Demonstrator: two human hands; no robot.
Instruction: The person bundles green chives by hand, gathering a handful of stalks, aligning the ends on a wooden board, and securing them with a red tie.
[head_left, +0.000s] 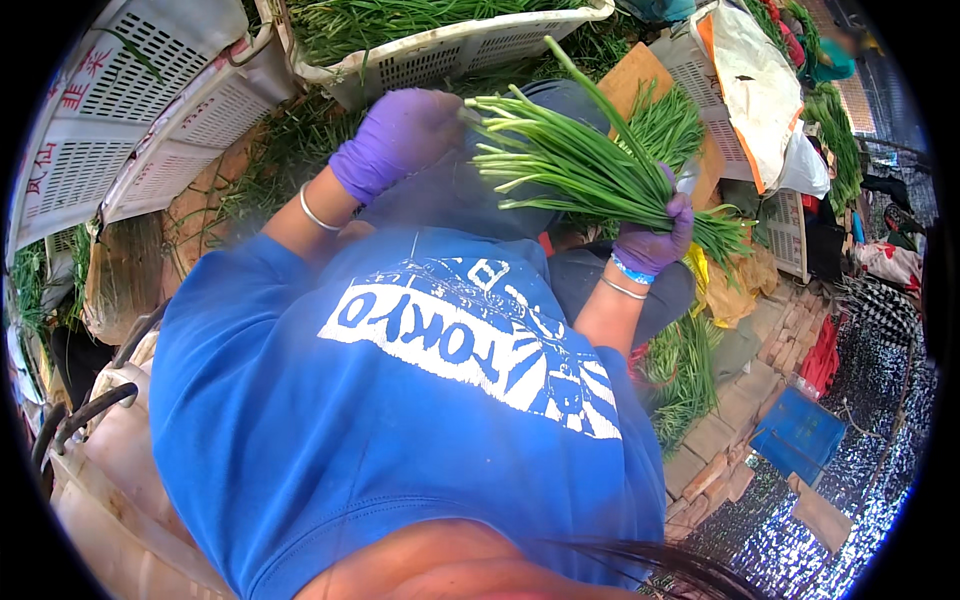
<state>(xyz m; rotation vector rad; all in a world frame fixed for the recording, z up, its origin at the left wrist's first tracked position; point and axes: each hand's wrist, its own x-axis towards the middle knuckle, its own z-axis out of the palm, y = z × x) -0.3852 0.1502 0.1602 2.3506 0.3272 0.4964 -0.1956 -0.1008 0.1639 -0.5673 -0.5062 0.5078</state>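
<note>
- Landmark: the bunch of green stalks [590, 165], from which I take every place below. It hangs in my view over the dark trousers [665, 310], in front of the blue shirt [450, 420].
- Long axis: the bunch runs slantwise, pale ends [490, 150] on its left and slightly farther forward, leafy tips [728, 232] on its right. The stalks narrow at the grip and fan out toward the pale ends.
- Right hand [655, 225], purple-gloved: I see it clamped around the bunch near its leafy end, with the tips trailing past the fist.
- Left hand [410, 135], also purple-gloved: just beside the bunch, to the left of its pale ends. The fingers look curled, but blur prevents me from telling whether they are together on anything or touch the stalks.
- Governing relation, as I judge it: the bunch lies to the right of the left hand, its axis pointing roughly toward that hand. The left hand is thus nearer the pale ends; the right hand commands the leafy end.
- Single stalk [592, 88]: it departs from the common axis at a steeper angle, its tip jutting forward of the bunch.
- Surroundings: I place the white crate [430, 75] forward and left of the bunch, the wooden board [638, 80] just beyond it, and the blue bin [797, 432] well apart, to its right and nearer the wearer.
</note>
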